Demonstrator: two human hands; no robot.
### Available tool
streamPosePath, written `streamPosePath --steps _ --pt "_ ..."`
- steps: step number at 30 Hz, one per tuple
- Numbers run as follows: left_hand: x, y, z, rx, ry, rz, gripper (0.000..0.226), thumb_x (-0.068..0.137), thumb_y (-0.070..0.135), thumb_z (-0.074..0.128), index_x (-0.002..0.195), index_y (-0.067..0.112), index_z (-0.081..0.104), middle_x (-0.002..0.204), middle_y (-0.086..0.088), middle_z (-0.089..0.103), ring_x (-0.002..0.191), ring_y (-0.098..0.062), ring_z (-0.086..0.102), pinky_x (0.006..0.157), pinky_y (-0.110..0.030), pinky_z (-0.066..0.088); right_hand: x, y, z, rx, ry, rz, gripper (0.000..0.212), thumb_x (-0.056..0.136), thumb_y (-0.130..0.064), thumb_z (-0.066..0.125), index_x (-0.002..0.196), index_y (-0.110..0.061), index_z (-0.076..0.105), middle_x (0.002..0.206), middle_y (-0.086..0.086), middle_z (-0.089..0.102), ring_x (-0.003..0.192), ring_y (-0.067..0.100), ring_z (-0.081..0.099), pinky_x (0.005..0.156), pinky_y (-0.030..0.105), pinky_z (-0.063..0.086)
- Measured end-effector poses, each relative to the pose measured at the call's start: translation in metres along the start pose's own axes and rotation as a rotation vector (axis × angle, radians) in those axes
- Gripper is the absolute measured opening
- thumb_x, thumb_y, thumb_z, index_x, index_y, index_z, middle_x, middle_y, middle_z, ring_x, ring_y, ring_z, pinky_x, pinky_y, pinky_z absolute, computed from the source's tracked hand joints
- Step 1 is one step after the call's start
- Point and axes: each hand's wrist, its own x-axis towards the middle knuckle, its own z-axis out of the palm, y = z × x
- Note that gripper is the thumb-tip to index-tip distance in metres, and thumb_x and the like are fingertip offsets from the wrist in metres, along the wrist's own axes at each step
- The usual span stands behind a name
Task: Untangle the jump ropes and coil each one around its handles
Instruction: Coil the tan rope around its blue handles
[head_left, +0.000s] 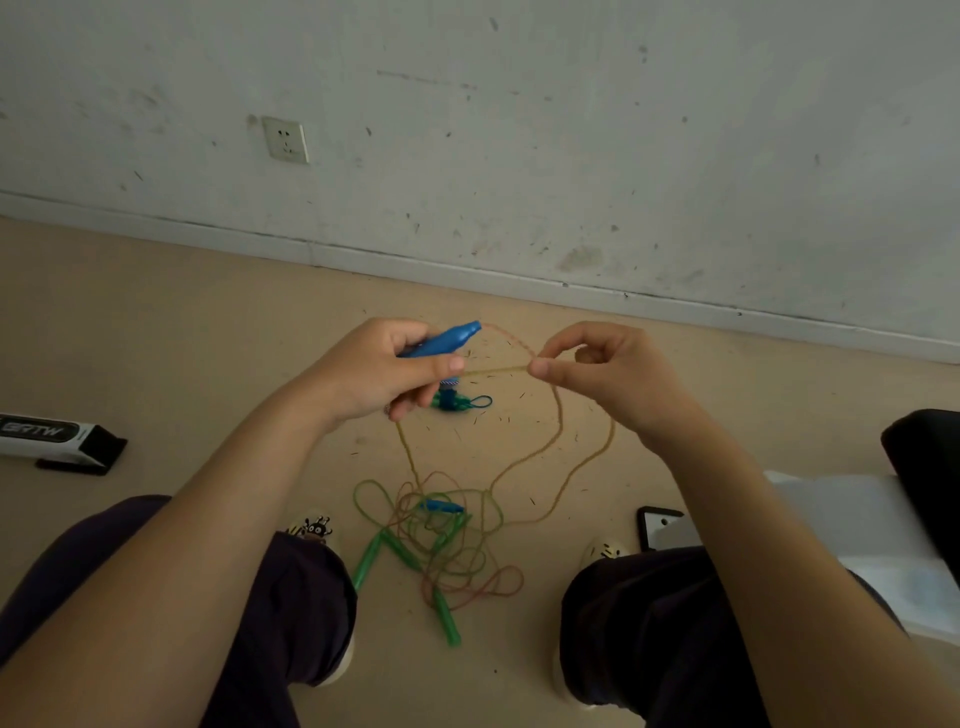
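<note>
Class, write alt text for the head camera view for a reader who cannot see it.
A person's left hand grips a blue jump-rope handle while the right hand pinches its yellowish cord. Below, on the floor, lies a tangle of ropes with green handles.

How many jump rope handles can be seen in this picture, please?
4, possibly more hidden. One blue handle is held in the left hand. A second blue handle lies in the tangle. Two green handles lie on the floor.

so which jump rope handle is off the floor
The blue handle gripped in the left hand; the other blue handle and green handles lie on the floor.
</note>
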Motion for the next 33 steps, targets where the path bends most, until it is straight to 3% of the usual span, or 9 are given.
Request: streamPosePath --steps 5,9,13,17,20,22,25,30,33 --pt "-0.002 0.002 0.016 -0.054 -0.115 -0.049 0.026 0.092 0.03 0.068 0.105 0.008 0.068 0.06 0.003 0.05 0.051 -0.009 0.042 0.048 -0.02 0.036 -0.006 0.004 0.018 -0.098 -0.154 -0.021 0.013 0.076 -0.035 0.081 0.079 -0.023 0.075 0.078 0.022 0.06 0.065 0.017 0.046 0.064 0.033 0.041" --pt "0.0 -0.002 0.007 0.041 -0.195 -0.141 0.022 0.093 0.033 0.067 0.084 0.014 0.064 0.062 0.001 0.047 0.053 -0.012 0.042 0.051 -0.022 0.038 0.0 0.008 0.016 -0.169 0.001 -0.024 0.01 0.087 -0.03 0.071 0.084 -0.021 0.07 0.083 0.004 0.065 0.071 0.008 0.054 0.071 0.027 0.047" --pt "0.003 -0.006 0.006 -0.037 -0.087 -0.155 0.019 0.096 0.027 0.064 0.09 0.009 0.067 0.055 0.007 0.048 0.047 -0.008 0.041 0.051 -0.021 0.037 0.001 0.01 0.013 -0.181 0.21 -0.099 0.023 0.083 -0.027 0.076 0.101 -0.028 0.06 0.111 -0.003 0.06 0.102 0.005 0.057 0.09 0.024 0.047" --pt "0.006 -0.003 0.02 -0.159 -0.109 -0.128 0.016 0.096 0.024 0.062 0.092 0.009 0.068 0.059 0.003 0.055 0.048 -0.011 0.045 0.052 -0.021 0.04 -0.004 0.002 0.022 -0.041 0.014 -0.182 0.011 0.082 -0.013 0.077 0.091 -0.011 0.07 0.094 0.0 0.071 0.09 0.01 0.066 0.09 0.032 0.053" --pt "0.005 0.0 0.024 -0.238 -0.197 -0.109 0.017 0.095 0.028 0.063 0.09 0.012 0.064 0.061 0.001 0.054 0.051 -0.013 0.046 0.054 -0.022 0.042 -0.009 0.004 0.035 -0.014 -0.162 -0.179 0.02 0.081 -0.013 0.079 0.098 -0.011 0.068 0.092 0.001 0.073 0.091 0.013 0.069 0.092 0.035 0.053" --pt "0.003 0.003 0.026 -0.249 -0.231 -0.115 0.026 0.091 0.039 0.062 0.092 0.014 0.062 0.057 0.004 0.042 0.048 -0.011 0.036 0.051 -0.021 0.036 -0.01 0.003 0.038 -0.034 -0.165 -0.136 0.022 0.08 -0.015 0.079 0.097 -0.012 0.065 0.071 -0.003 0.066 0.069 0.011 0.062 0.073 0.028 0.052" --pt "0.002 0.004 0.029 -0.228 -0.201 -0.13 0.043 0.088 0.053 0.054 0.108 0.016 0.063 0.053 0.006 0.035 0.045 -0.01 0.029 0.045 -0.02 0.03 -0.011 -0.001 0.035 -0.063 -0.147 -0.104 0.019 0.082 -0.018 0.078 0.092 -0.01 0.064 0.049 -0.009 0.04 0.046 0.008 0.032 0.048 0.019 0.031" --pt "0.0 0.006 0.024 -0.206 -0.226 -0.102 0.029 0.101 0.036 0.05 0.12 0.017 0.061 0.069 -0.009 0.062 0.055 -0.022 0.059 0.056 -0.03 0.052 -0.01 -0.003 0.03 -0.152 -0.155 -0.101 0.006 0.089 -0.024 0.07 0.089 -0.019 0.073 0.04 -0.012 0.034 0.041 0.006 0.025 0.046 0.02 0.026" --pt "0.001 0.001 0.02 -0.177 -0.242 -0.128 0.027 0.1 0.024 0.056 0.118 0.005 0.06 0.071 -0.008 0.066 0.06 -0.022 0.062 0.061 -0.032 0.053 -0.008 0.001 0.023 -0.114 0.009 -0.145 0.01 0.093 -0.021 0.065 0.085 -0.025 0.07 0.049 -0.012 0.044 0.049 0.01 0.039 0.051 0.025 0.037"
